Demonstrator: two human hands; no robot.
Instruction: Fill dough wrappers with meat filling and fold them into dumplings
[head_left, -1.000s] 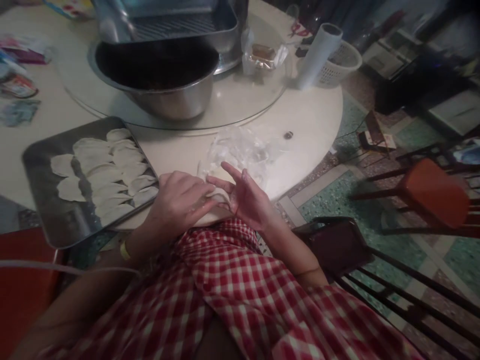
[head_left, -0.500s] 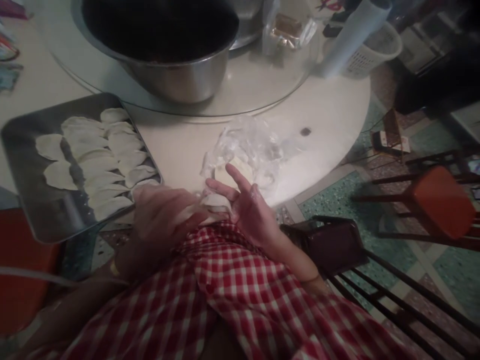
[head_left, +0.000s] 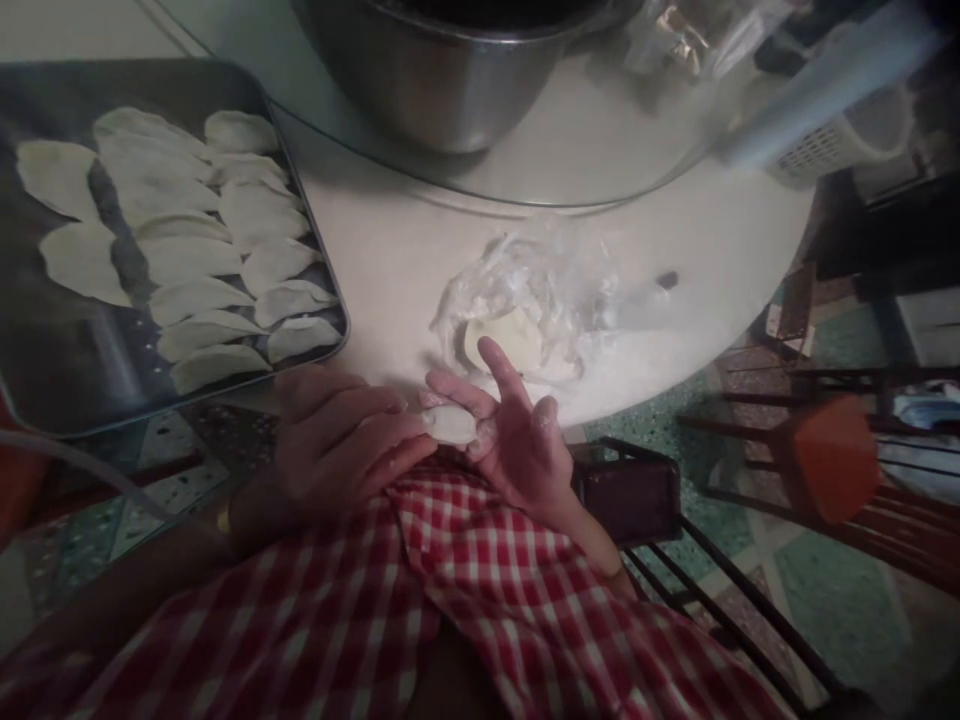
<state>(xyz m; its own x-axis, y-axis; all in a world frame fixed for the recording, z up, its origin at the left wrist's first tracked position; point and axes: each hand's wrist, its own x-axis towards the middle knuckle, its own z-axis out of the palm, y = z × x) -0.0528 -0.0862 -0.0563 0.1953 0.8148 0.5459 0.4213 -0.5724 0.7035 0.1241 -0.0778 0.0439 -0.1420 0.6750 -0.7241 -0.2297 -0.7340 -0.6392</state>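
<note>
Both hands meet just off the near edge of the round table [head_left: 375, 270], over a red checked apron. My left hand [head_left: 337, 445] curls its fingers round one end of a pale dumpling [head_left: 451, 424]. My right hand [head_left: 517, 435] pinches the dumpling's other end with thumb and forefinger, the other fingers spread upward. Just beyond the hands, round dough wrappers [head_left: 504, 335] lie in a crumpled clear plastic bag [head_left: 555, 285].
A metal tray [head_left: 45, 390] with several folded dumplings sits at the left. A large steel bowl [head_left: 450, 80] stands on a glass turntable [head_left: 600, 150] behind. A white roll and a white basket [head_left: 847, 145] are at the far right. Dark chairs [head_left: 637, 495] stand right of me.
The camera has tilted down and moved closer to the table. My hands have drawn back off the table edge with the dumpling pinched between them.
</note>
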